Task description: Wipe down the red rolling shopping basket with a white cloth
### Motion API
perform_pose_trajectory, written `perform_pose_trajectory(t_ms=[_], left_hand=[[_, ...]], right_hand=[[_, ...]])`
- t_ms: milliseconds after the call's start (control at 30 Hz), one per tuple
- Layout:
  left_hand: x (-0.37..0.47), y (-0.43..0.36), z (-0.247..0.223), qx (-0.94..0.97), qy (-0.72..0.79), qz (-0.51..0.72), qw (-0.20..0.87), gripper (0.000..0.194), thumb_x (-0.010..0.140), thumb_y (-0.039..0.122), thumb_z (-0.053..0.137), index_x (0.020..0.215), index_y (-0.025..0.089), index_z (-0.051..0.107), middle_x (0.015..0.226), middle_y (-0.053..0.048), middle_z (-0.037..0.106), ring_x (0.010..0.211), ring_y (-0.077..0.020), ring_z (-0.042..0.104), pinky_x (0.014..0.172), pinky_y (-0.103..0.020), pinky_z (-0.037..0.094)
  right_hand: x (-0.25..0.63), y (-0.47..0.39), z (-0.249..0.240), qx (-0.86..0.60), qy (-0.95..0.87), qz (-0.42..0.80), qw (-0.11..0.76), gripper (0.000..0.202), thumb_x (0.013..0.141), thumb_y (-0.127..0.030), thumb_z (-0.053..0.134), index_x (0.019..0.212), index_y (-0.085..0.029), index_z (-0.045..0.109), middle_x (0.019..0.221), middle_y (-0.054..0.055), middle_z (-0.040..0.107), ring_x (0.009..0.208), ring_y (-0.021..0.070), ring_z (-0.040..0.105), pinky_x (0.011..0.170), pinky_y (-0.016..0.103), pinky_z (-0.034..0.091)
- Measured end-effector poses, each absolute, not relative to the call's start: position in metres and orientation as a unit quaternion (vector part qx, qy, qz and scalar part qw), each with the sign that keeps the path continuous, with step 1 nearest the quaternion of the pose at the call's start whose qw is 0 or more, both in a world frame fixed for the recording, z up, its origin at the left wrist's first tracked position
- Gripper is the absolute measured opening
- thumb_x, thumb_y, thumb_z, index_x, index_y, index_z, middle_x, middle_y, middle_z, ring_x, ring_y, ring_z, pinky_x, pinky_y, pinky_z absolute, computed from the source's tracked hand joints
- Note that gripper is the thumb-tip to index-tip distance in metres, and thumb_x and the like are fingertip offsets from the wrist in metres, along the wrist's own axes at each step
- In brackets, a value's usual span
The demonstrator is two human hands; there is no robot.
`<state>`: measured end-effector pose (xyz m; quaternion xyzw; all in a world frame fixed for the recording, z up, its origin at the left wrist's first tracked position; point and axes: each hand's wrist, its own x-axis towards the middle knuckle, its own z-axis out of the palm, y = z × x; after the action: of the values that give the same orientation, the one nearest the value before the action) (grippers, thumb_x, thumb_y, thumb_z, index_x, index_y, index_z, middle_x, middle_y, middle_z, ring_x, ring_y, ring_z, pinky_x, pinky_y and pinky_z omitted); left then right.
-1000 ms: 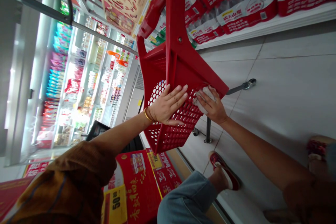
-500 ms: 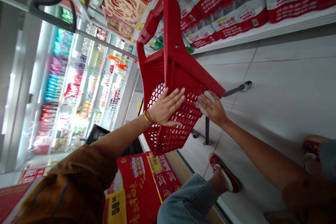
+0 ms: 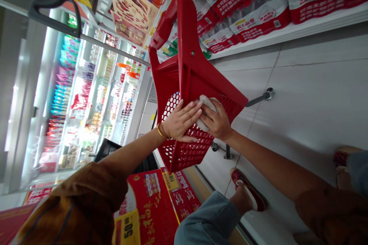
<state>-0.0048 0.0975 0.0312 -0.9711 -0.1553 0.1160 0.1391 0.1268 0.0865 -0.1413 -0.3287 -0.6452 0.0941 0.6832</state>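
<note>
A red plastic shopping basket with a perforated lower wall stands tilted in the middle of the head view, on metal legs with casters. My left hand lies flat against its near wall, fingers stretched out and holding nothing. Beside it, my right hand presses a crumpled pale grey cloth onto the same perforated wall. The fingertips of both hands are close together, and the right hand covers part of the cloth.
Shrink-wrapped water bottle packs fill the shelf at upper right. Red cartons stand at the bottom, near my knee. A long rod with a grey handle reaches in from upper left, before a lit cooler. Tiled floor lies right.
My right hand has slid the cloth leftward across the basket wall, from near its right edge to beside my left hand. The left hand has stayed on the basket.
</note>
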Motion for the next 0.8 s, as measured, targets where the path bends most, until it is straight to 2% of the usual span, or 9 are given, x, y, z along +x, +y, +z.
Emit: perform_pose_trajectory(t_ms=[100,267,533,667,800], left_hand=[[-0.005,0.097,0.031,-0.971,-0.157,0.120,0.132,0.100,0.089,0.075,0.031,0.155,0.004,0.006,0.146,-0.024,0.046,0.148,-0.0298,0.024,0.121,-0.050,0.000],[-0.006,0.096,0.030,-0.969,-0.165,0.132,0.132,0.100,0.089,0.076,0.028,0.155,0.005,0.005,0.145,-0.023,0.048,0.146,-0.0308,0.029,0.120,-0.052,-0.002],[-0.004,0.095,0.031,-0.965,-0.166,0.149,0.139,0.095,0.091,0.074,0.025,0.155,0.005,0.008,0.143,-0.023,0.050,0.147,-0.0294,0.027,0.120,-0.051,-0.009],[-0.007,0.096,0.030,-0.966,-0.167,0.145,0.132,0.096,0.090,0.073,0.030,0.155,0.006,0.011,0.144,-0.022,0.049,0.148,-0.0289,0.024,0.119,-0.052,-0.011],[-0.007,0.096,0.031,-0.966,-0.172,0.152,0.122,0.099,0.089,0.073,0.035,0.155,0.006,0.008,0.145,-0.022,0.048,0.148,-0.0294,0.025,0.119,-0.054,-0.006]], right_hand=[[0.120,0.084,-0.139,-0.346,-0.650,0.114,0.667,0.027,0.094,-0.031,0.052,0.116,-0.028,0.068,0.136,0.001,0.059,0.147,0.0278,0.024,0.116,0.052,0.034],[0.117,0.083,-0.148,-0.328,-0.651,0.131,0.671,0.035,0.094,-0.029,0.053,0.127,-0.027,0.061,0.141,0.004,0.056,0.150,0.0302,0.015,0.119,0.060,0.026],[0.120,0.081,-0.169,-0.319,-0.667,0.114,0.663,0.045,0.095,-0.023,0.051,0.140,-0.026,0.049,0.142,0.006,0.054,0.149,0.0301,0.016,0.116,0.059,0.032],[0.119,0.077,-0.185,-0.313,-0.678,0.130,0.653,0.047,0.093,-0.021,0.056,0.139,-0.024,0.050,0.141,0.008,0.056,0.149,0.0303,0.017,0.115,0.060,0.033],[0.115,0.070,-0.206,-0.335,-0.676,0.142,0.641,0.044,0.094,-0.018,0.054,0.137,-0.024,0.052,0.140,0.009,0.057,0.148,0.0298,0.022,0.113,0.061,0.036]])
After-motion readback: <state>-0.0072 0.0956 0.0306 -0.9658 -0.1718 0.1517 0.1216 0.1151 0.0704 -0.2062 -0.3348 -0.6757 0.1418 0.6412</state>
